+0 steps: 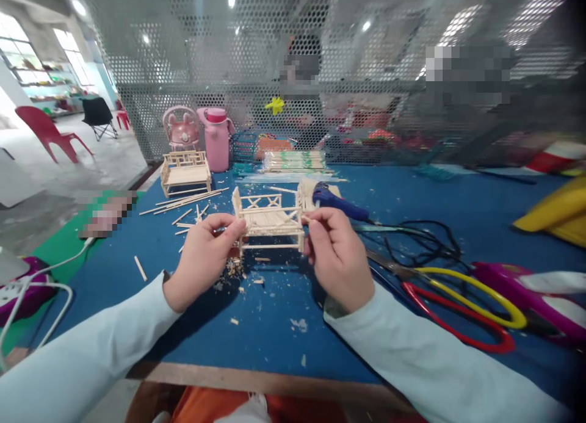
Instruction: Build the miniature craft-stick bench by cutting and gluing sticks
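Observation:
A small bench-like model of thin wooden sticks [269,220] is held just above the blue table [274,325] between both hands. My left hand [204,258] pinches its left end with closed fingers. My right hand [336,255] grips its right end, fingers curled. Both arms wear pale blue sleeves. Wood chips and offcuts [235,270] lie on the blue surface under the model.
A finished stick model [185,173] and loose sticks [187,200] lie at the back left. A blue glue gun [341,203] with black cables [412,240], scissors with red and yellow handles [462,307], a pink bottle [217,139] and a mesh screen [320,75] surround the work spot.

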A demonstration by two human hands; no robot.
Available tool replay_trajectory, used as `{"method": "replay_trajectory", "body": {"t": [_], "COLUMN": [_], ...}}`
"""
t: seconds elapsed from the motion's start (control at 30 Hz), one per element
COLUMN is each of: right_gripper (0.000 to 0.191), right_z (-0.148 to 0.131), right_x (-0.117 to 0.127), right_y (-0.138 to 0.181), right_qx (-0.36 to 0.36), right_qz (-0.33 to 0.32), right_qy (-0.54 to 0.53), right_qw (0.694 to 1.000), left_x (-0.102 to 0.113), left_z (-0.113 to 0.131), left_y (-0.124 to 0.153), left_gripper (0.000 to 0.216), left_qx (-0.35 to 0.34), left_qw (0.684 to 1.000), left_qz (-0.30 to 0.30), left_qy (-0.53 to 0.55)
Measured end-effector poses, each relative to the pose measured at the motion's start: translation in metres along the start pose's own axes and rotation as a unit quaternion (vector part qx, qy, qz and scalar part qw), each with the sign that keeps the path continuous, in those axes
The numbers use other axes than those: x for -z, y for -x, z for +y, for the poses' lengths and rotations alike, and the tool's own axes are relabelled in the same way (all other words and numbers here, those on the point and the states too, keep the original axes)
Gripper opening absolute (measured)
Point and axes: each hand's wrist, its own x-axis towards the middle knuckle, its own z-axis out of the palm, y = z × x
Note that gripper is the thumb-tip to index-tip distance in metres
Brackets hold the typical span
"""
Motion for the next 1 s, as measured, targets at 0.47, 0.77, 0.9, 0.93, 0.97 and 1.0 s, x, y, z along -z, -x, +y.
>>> {"method": "replay_trajectory", "body": {"t": [0.47,0.77,0.9,0.93,0.97,1.0], "right_gripper": [0.013,0.022,0.018,0.015,0.013,0.011], "right_z": [-0.007,0.0,-0.004,-0.003,-0.002,-0.001], "right_x": [0.016,0.047,0.046,0.046,0.046,0.046], "right_y": [-0.012,-0.036,-0.038,-0.038,-0.039,-0.039], "right_qx": [-0.013,-0.202,-0.234,-0.234,-0.233,-0.229], "right_qz": [0.01,-0.079,-0.047,-0.052,-0.066,-0.087], "right_qy": [0.001,-0.164,-0.307,-0.312,-0.311,-0.307], "right_qw": [1.0,0.962,0.921,0.919,0.919,0.92], "left_x": [-0.002,-0.01,-0.013,-0.014,-0.014,-0.015], "left_z": [-0.008,-0.009,-0.008,-0.008,-0.008,-0.008], "left_y": [0.002,0.008,0.011,0.012,0.012,0.013], "left_gripper": [0.03,0.037,0.036,0.036,0.036,0.035], "left_qx": [-0.026,0.004,-0.001,-0.002,-0.004,-0.006], "left_qw": [0.997,0.993,0.996,0.996,0.996,0.997], "left_qz": [-0.024,0.006,-0.001,-0.001,0.0,0.0], "left_qy": [0.067,0.115,0.09,0.087,0.084,0.081]}}
